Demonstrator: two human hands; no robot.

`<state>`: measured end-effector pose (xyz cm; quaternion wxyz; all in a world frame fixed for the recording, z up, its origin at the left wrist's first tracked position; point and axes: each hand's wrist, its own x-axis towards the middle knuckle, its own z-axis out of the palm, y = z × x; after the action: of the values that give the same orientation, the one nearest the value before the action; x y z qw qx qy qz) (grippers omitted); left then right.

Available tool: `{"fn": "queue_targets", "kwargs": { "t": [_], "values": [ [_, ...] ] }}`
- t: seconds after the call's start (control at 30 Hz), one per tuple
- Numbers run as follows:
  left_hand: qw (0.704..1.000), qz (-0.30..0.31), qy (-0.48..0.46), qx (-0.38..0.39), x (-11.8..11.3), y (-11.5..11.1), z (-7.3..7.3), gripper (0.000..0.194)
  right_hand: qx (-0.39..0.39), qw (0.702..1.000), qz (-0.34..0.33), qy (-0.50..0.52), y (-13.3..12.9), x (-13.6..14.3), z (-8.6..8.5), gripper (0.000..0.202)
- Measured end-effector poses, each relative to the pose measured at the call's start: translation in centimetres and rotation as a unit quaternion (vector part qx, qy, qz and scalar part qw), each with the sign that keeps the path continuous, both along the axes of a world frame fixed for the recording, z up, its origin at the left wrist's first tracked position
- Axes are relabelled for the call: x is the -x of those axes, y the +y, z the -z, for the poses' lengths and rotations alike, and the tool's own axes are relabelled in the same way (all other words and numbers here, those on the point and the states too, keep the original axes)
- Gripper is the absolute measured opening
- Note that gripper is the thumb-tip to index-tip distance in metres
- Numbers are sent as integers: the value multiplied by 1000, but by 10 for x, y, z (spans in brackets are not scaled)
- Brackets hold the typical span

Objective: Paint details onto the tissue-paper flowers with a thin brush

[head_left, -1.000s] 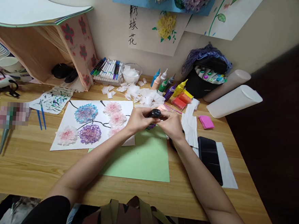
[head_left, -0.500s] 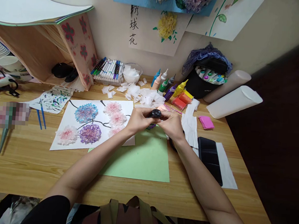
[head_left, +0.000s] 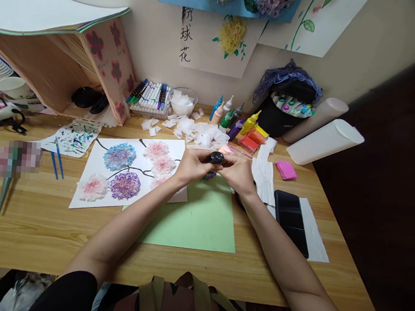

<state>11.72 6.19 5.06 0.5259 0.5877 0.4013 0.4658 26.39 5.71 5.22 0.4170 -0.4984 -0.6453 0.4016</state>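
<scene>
Both hands meet around a black round-topped bottle [head_left: 216,157] above the far part of a green sheet [head_left: 192,221]. My left hand [head_left: 194,166] has its fingers closed on the bottle from the left, and my right hand [head_left: 237,173] grips it from the right. Fingers hide most of the bottle, and a bit of purple and green shows beneath it. To the left lies white paper [head_left: 83,200] with tissue flowers in blue, purple [head_left: 125,185] and pink, joined by dark painted branches.
Torn tissue pieces [head_left: 207,135], small paint bottles [head_left: 249,122] and a marker box [head_left: 149,97] stand behind the hands. A black case [head_left: 291,223] and pink packet [head_left: 286,170] lie right; two blue brushes [head_left: 58,159] lie left.
</scene>
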Motion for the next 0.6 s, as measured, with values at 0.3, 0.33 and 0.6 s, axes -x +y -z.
{"fn": "queue_targets", "kwargs": {
  "t": [0.3, 0.33, 0.6],
  "values": [
    [999, 27, -14, 19, 3, 6, 1, 31, 9, 999, -30, 12, 5, 0, -5, 25],
    [999, 37, -20, 21, 3, 6, -1, 33, 7, 999, -31, 7, 5, -1, -6, 26],
    [998, 55, -11, -3, 6, 4, -13, 39, 8, 998, -55, -13, 7, -9, -13, 21]
  ]
}}
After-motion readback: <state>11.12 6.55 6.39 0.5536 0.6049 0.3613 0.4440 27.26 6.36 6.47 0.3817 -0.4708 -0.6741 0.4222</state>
